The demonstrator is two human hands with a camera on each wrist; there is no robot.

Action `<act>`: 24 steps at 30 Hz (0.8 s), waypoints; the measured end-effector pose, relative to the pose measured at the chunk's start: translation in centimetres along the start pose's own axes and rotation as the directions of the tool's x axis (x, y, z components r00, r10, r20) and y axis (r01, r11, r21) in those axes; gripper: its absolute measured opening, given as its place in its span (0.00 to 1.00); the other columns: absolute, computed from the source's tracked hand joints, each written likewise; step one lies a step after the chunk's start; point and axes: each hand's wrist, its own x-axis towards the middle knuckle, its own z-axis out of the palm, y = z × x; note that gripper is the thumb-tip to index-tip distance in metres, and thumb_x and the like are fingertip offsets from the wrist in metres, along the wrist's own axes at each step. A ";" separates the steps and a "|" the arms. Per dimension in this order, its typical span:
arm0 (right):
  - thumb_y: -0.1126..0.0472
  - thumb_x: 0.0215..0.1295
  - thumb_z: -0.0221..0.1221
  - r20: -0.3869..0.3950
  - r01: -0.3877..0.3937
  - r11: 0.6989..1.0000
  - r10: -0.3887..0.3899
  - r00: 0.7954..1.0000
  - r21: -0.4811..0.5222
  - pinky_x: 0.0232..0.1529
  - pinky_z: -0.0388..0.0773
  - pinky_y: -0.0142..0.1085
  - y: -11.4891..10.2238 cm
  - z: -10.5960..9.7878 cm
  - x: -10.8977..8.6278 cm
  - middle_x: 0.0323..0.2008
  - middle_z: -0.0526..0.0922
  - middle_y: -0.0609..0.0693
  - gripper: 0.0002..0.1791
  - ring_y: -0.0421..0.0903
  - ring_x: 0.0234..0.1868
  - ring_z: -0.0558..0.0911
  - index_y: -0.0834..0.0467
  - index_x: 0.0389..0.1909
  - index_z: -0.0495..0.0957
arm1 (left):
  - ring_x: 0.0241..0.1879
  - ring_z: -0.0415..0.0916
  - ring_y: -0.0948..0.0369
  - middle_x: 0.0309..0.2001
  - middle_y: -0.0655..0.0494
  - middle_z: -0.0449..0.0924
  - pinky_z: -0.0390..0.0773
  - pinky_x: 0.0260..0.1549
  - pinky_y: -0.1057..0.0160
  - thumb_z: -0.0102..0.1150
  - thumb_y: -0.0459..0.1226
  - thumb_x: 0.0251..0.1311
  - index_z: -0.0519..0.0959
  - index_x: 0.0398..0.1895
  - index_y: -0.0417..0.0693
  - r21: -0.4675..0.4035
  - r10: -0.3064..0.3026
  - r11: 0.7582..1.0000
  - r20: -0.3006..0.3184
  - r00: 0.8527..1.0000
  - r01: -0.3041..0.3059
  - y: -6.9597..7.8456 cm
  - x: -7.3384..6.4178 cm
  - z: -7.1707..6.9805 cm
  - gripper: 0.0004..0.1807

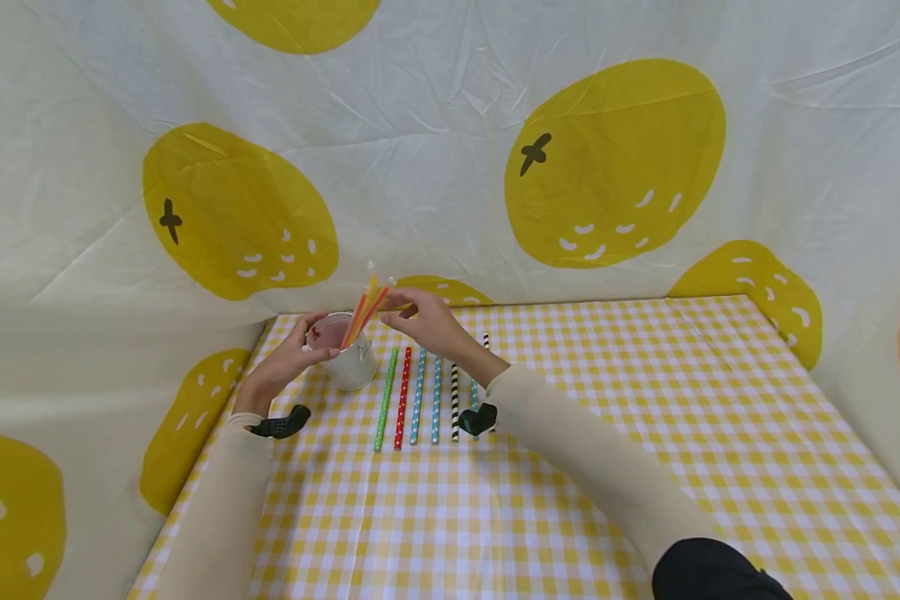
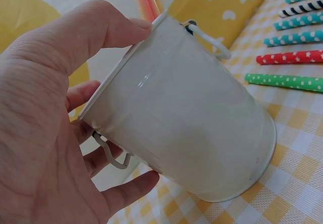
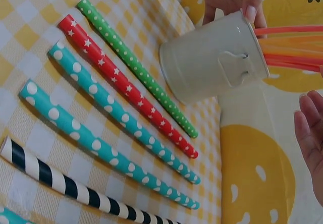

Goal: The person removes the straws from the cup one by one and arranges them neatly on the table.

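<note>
Orange-and-red straws lean in the white bucket on the bench: left hand grips its rim, right hand, fingers parted, hovers beside them, contact unclear!

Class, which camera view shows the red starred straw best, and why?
The right wrist view: the red starred straw appears end to end, large, its pattern clear. The head view shows it whole but small; the left wrist view cuts it off.

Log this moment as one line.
left hand: grips bucket at rim | right hand: beside plain straws, contact unclear | plain straws: leaning in bucket | patterned straws: side by side on cloth
</note>
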 end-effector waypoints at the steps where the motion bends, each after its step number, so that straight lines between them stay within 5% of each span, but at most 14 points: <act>1: 0.57 0.72 0.62 0.002 0.011 1.000 -0.012 1.000 0.007 0.50 0.79 0.36 -0.1 0.2 0.1 0.55 0.84 0.48 0.18 0.47 0.50 0.82 0.54 0.61 0.80 | 0.78 0.37 0.41 0.80 0.44 0.34 0.48 0.69 0.31 0.62 0.43 0.70 0.42 0.83 0.55 0.000 -0.002 1.000 -0.002 1.000 0.002 0.0 0.0 0.0 0.48; 12: 0.60 0.71 0.63 -0.018 0.021 1.000 -0.021 1.000 -0.004 0.46 0.80 0.34 -0.2 1.3 0.5 0.46 0.83 0.48 0.05 0.51 0.47 0.82 0.55 0.44 0.84 | 0.77 0.41 0.41 0.80 0.44 0.36 0.50 0.69 0.32 0.62 0.45 0.70 0.44 0.82 0.55 -0.002 -0.008 1.000 -0.010 1.000 0.008 0.0 0.0 0.0 0.47; 24: 0.60 0.71 0.64 0.001 0.050 0.998 -0.050 0.999 -0.036 0.47 0.80 0.32 -0.4 1.4 0.6 0.48 0.81 0.50 0.08 0.50 0.46 0.82 0.56 0.47 0.84 | 0.75 0.47 0.41 0.78 0.43 0.42 0.53 0.69 0.35 0.62 0.43 0.70 0.44 0.82 0.54 -0.024 -0.001 1.000 -0.011 1.000 0.001 -0.2 0.2 0.0 0.46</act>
